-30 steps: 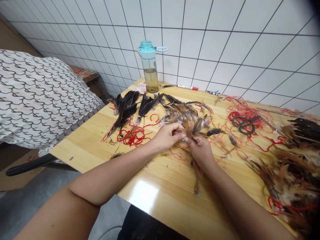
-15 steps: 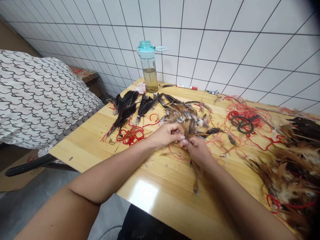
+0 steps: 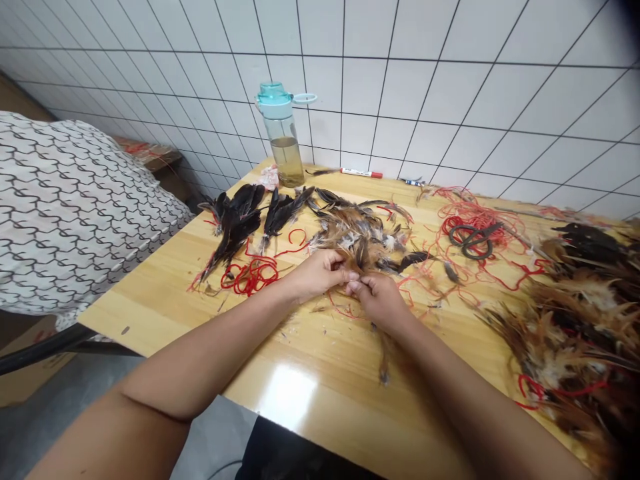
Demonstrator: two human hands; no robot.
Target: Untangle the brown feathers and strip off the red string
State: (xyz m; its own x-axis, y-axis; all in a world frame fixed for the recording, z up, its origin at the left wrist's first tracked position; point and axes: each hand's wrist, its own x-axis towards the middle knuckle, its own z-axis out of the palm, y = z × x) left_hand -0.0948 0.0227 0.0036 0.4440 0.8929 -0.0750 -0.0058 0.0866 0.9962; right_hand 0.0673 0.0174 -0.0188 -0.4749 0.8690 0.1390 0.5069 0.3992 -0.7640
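Observation:
My left hand (image 3: 323,275) is closed in a pinch on a small bunch of brown feathers (image 3: 362,256), whose tips point away from me. Thumb to thumb with it, my right hand (image 3: 383,300) pinches at the quill end of the same bunch. Exactly what lies between the fingertips is partly hidden. Just beyond both hands spreads a loose pile of brown, grey and white feathers (image 3: 345,223). A few brown feathers (image 3: 384,363) hang or lie below my right hand, close to the wrist.
Black feather bundles (image 3: 243,220) and a red string coil (image 3: 250,277) lie left. Dark scissors (image 3: 473,241) rest on tangled red string (image 3: 453,223) at right, near a big feather heap (image 3: 565,327). A water bottle (image 3: 287,153) and red marker (image 3: 361,173) stand and lie by the tiled wall.
The view has turned slightly to the right, so everything sits a little further left. Both hands stay pinched together at the feathers, with only small finger movement.

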